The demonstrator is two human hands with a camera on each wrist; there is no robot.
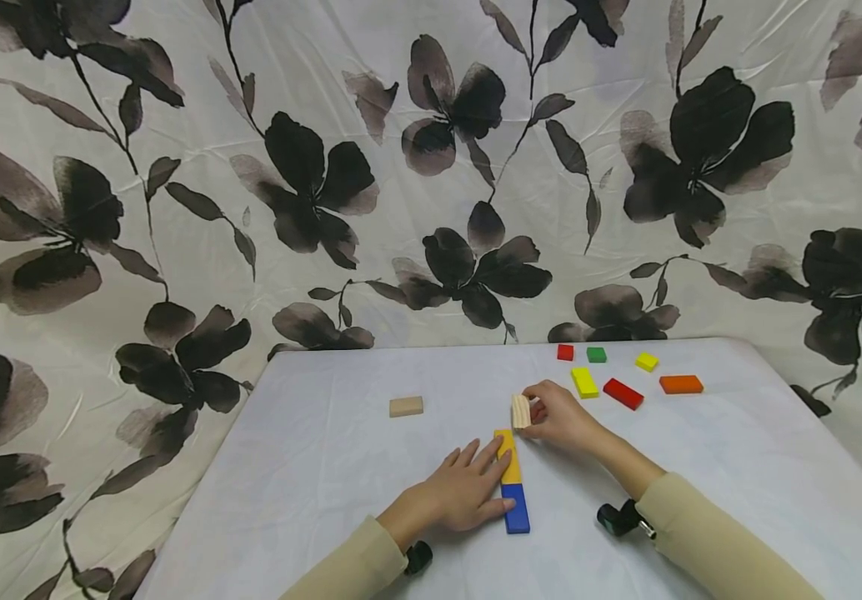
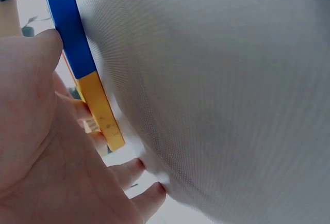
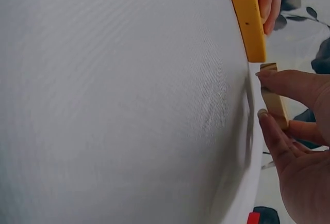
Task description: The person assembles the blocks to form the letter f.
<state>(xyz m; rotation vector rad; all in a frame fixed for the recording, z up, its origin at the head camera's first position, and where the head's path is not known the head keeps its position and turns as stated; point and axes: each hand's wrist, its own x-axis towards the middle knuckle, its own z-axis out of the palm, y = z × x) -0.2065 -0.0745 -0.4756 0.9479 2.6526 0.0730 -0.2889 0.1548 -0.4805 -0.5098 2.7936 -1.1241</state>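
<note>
A blue block [image 1: 517, 510] and a yellow-orange block [image 1: 512, 467] lie end to end in a line on the table. My left hand [image 1: 457, 493] rests beside them with spread fingers, fingertips on the yellow-orange block and the thumb at the blue one, as the left wrist view also shows. Just past the far end of the line, my right hand [image 1: 562, 421] pinches a plain wooden block [image 1: 520, 412] between thumb and fingers. In the right wrist view this wooden block [image 3: 274, 100] is close to the end of the yellow-orange block [image 3: 248, 22].
Another plain wooden block [image 1: 406, 407] lies to the left on the white-covered table [image 1: 288, 450]. Toward the back right are scattered red [image 1: 623, 394], yellow [image 1: 584, 383], green [image 1: 596, 355] and orange blocks [image 1: 681, 384]. A flowered cloth [image 1: 401, 200] hangs behind the table.
</note>
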